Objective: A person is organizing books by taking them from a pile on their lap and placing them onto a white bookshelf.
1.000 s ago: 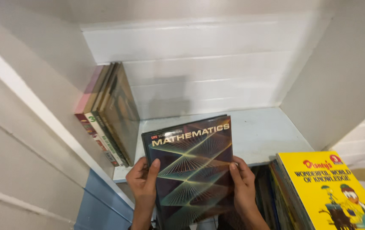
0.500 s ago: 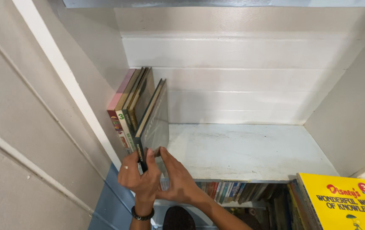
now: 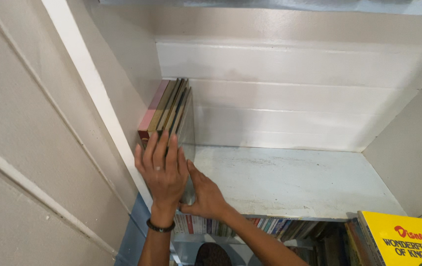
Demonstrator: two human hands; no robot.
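Got my left hand (image 3: 161, 170) flat, fingers spread and gripping nothing, pressed on the front edges of the books (image 3: 167, 109) standing at the 9 o'clock end of the shelf (image 3: 290, 180). My right hand (image 3: 206, 194) has loose fingers braced against the bottom of the outermost dark book (image 3: 187, 129). Trick, I think: push evenly so the spines line up flush and nothing tips toward 3 o'clock.

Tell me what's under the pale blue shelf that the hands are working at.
Under the pale blue shelf a lower row of books shows its spines, with a yellow book at right. The right hand and forearm cover part of the row.
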